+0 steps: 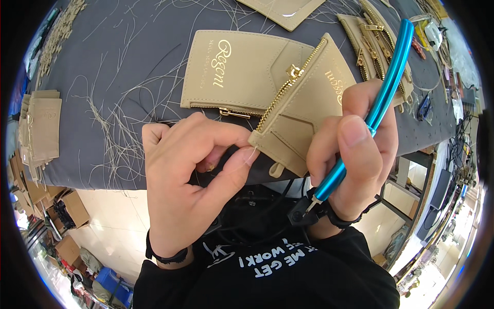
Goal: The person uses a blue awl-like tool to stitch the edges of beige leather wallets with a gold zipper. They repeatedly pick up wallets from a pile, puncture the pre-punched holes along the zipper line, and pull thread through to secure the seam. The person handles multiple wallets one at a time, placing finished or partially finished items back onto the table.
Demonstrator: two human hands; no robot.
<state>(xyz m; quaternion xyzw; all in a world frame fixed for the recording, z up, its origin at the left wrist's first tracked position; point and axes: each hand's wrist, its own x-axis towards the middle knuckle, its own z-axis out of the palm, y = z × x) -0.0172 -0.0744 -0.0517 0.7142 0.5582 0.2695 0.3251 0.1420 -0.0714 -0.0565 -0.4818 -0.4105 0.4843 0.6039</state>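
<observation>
My left hand (188,177) pinches the near left corner of a beige zippered card wallet (303,108) between thumb and forefinger. A short pale thread shows at that corner. The wallet lies slantwise, with a gold zipper along its left edge and a small loop at its near end. In my closed right hand (357,154) is a shiny blue pen-like tool (390,77), curved at its upper end. Its thin metal tip points down toward me, apart from the wallet. Right fingertips rest against the wallet's near right side. Under it lies another beige card wallet (231,67) with gold lettering.
Loose threads (121,134) litter the dark grey tabletop (139,56). Several zippered wallets (378,49) lie overlapped at the far right, and another beige piece (288,10) at the far edge. A stack of beige pieces (43,129) stands at left. Cardboard boxes (77,206) are on the floor.
</observation>
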